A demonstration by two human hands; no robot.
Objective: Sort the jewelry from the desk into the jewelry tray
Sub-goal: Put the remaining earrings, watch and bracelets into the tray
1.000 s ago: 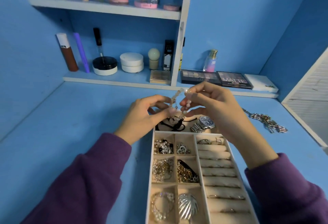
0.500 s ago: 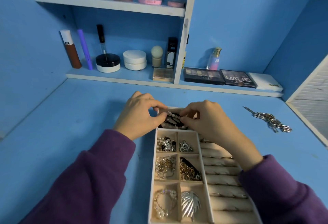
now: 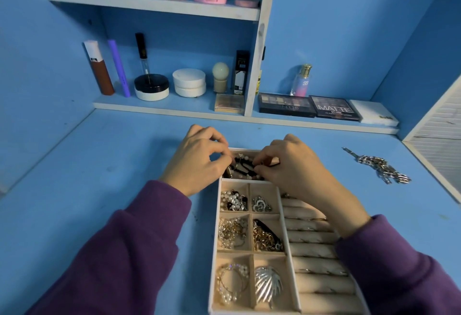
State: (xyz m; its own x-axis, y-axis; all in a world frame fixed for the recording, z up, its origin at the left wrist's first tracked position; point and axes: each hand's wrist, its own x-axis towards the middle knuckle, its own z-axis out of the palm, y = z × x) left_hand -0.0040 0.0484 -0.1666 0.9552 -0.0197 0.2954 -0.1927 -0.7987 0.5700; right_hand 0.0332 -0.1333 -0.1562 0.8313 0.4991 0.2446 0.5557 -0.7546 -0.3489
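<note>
A beige jewelry tray lies on the blue desk, its small compartments full of chains, pearls and a silver shell piece, with ring rolls on the right. Both hands are down in the tray's far compartment. My left hand and my right hand each pinch a pale beaded bracelet that lies over black cords there. The silver watch in that compartment is hidden under my right hand. A silver chain-link piece lies loose on the desk to the right.
Shelves behind the desk hold cosmetics: jars, tubes, a perfume bottle and eyeshadow palettes. A white slatted panel borders the desk on the right. Bare blue desk spreads to the left of the tray.
Both hands have come down from above the tray, lowering the beaded bracelet into the far compartment. The right hand now covers the watch.
</note>
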